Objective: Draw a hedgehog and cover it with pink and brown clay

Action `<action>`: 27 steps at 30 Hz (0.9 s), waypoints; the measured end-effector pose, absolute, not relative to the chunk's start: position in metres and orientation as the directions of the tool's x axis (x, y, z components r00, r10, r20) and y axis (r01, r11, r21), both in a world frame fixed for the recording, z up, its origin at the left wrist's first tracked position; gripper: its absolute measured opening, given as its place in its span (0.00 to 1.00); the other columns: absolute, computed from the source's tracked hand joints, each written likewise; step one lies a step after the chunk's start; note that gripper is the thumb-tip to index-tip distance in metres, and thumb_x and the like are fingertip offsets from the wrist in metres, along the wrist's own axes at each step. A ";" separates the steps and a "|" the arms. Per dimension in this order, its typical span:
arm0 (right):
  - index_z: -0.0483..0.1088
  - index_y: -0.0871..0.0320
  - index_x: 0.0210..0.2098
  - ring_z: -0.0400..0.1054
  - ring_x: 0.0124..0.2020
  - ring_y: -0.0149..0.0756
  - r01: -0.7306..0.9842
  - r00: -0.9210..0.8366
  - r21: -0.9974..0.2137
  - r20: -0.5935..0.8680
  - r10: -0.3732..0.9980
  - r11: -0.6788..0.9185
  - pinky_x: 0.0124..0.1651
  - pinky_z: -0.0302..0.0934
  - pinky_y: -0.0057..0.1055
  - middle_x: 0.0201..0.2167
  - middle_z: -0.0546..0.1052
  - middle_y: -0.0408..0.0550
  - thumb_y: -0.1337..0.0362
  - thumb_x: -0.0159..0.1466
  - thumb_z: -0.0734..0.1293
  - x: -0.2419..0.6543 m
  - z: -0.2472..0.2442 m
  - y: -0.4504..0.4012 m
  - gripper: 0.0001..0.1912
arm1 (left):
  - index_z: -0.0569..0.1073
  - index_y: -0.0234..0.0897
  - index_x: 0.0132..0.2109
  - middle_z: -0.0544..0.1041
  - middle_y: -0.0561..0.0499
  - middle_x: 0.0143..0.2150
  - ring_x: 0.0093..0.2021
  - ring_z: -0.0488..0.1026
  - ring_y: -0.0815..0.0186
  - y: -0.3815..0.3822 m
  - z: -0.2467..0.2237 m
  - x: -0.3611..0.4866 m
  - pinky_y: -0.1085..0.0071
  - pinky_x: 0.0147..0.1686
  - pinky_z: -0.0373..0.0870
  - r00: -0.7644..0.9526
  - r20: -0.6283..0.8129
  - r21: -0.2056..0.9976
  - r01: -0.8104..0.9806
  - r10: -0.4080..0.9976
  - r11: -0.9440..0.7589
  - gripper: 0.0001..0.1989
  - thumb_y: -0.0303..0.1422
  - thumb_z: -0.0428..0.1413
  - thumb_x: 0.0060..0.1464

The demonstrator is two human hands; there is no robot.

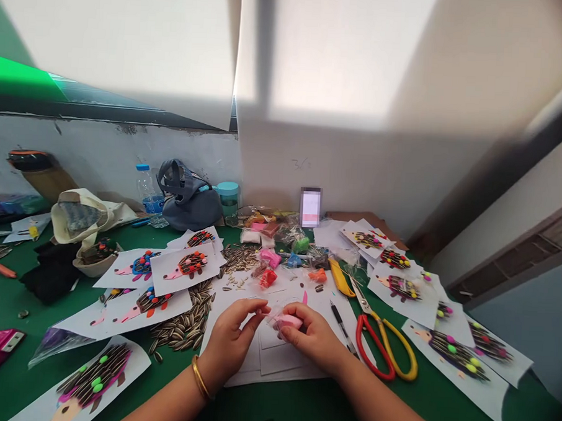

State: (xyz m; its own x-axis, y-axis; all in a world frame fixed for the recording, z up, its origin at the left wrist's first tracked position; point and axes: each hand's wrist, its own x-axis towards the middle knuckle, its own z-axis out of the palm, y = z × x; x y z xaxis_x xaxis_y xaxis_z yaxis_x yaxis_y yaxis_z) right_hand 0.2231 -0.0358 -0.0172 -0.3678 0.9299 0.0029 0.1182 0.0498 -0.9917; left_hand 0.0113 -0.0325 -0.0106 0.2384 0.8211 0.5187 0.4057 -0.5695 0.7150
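So, both hands are over the near half of the white paper [281,356]. Right hand [315,333] has a lump of pink clay [291,321] gripped between thumb and fingers; left hand [236,332] looks to be pinching the edge of its clear wrap [273,318], thumb against forefinger.

Progress, my read: plenty done. Near-left of the paper, one hedgehog card [91,385] with seed spines and green dots, looks complete. More cards left of it [185,268] and right of it [456,351]; most look finished, some overlap so can't check all. The paper itself carries no built-up hedgehog that I can see, only a small pink piece [304,296] just beyond the right hand. So this one looks to be at an early stage, if it's a new one.

Clutter: pen [343,325] on the paper's right side, open scissors [382,339] across its right edge, yellow cutter [341,277] at its far-right corner. These limit room for the right hand. Loose seeds [183,324] crowd the left edge. Clay packets [269,258] crowd the far end. Beyond the paper: phone [310,207] upright, blue-grey bag [191,200] far left.
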 end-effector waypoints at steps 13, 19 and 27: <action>0.70 0.55 0.41 0.67 0.44 0.40 0.216 -0.386 -0.938 0.173 0.906 0.272 0.49 0.61 0.35 0.42 0.73 0.49 0.57 0.60 0.70 0.221 -0.016 -0.033 0.12 | 0.75 0.39 0.43 0.79 0.49 0.37 0.38 0.76 0.63 -0.032 -0.007 0.012 0.65 0.40 0.74 0.188 0.501 0.772 0.343 0.845 -0.535 0.07 0.35 0.59 0.58; 0.71 0.55 0.39 0.66 0.41 0.38 0.189 -0.391 -0.939 0.197 0.899 0.288 0.45 0.60 0.32 0.40 0.72 0.48 0.57 0.61 0.70 0.219 -0.012 -0.036 0.11 | 0.78 0.40 0.39 0.75 0.49 0.35 0.38 0.73 0.63 -0.033 -0.006 0.013 0.66 0.40 0.72 0.262 0.540 0.701 0.385 0.799 -0.600 0.04 0.34 0.59 0.58; 0.71 0.56 0.41 0.66 0.38 0.36 0.198 -0.390 -0.960 0.109 0.914 0.199 0.42 0.61 0.31 0.38 0.73 0.46 0.56 0.60 0.70 0.221 -0.017 -0.036 0.13 | 0.81 0.44 0.40 0.75 0.49 0.35 0.37 0.74 0.64 -0.029 -0.004 0.010 0.68 0.38 0.73 0.304 0.488 0.752 0.331 0.818 -0.571 0.08 0.39 0.58 0.59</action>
